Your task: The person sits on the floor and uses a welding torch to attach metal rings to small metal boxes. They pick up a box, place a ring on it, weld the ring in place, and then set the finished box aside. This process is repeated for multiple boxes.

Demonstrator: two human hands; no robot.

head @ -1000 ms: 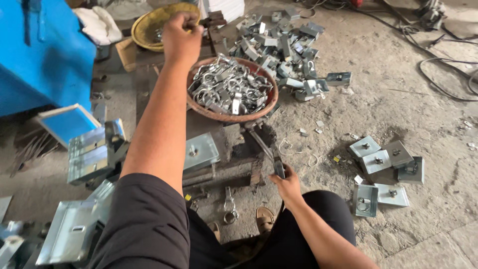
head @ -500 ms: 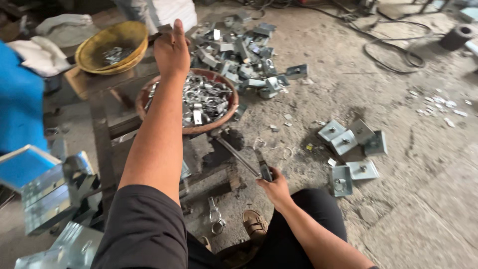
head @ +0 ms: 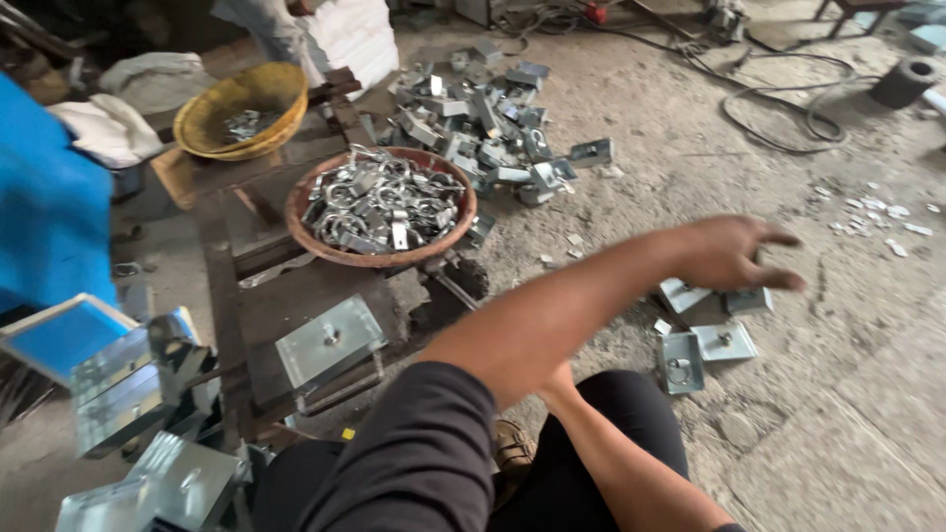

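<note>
My left hand (head: 734, 251) reaches far out to the right with its fingers spread and nothing in it. It hovers just above a few square galvanised plates (head: 717, 341) lying on the concrete floor. My left forearm crosses in front of my right hand, so only the right wrist (head: 560, 382) shows and its grip is hidden. A brown bowl (head: 296, 212) full of small metal clamps (head: 379, 202) stands on the dark metal bench (head: 258, 305). One square plate with a centre stud (head: 330, 340) lies on the bench below the bowl.
A yellow bowl (head: 241, 118) with a few parts sits at the back left. A heap of metal brackets (head: 488, 118) lies on the floor behind the brown bowl. Stacked plates (head: 128, 394) and a blue box (head: 44, 217) are on the left. Cables (head: 778, 94) run across the far right.
My left hand has left the brown bowl and swung right, out over the plates on the floor. The view has shifted right. My right hand, earlier on a dark lever, is now hidden.
</note>
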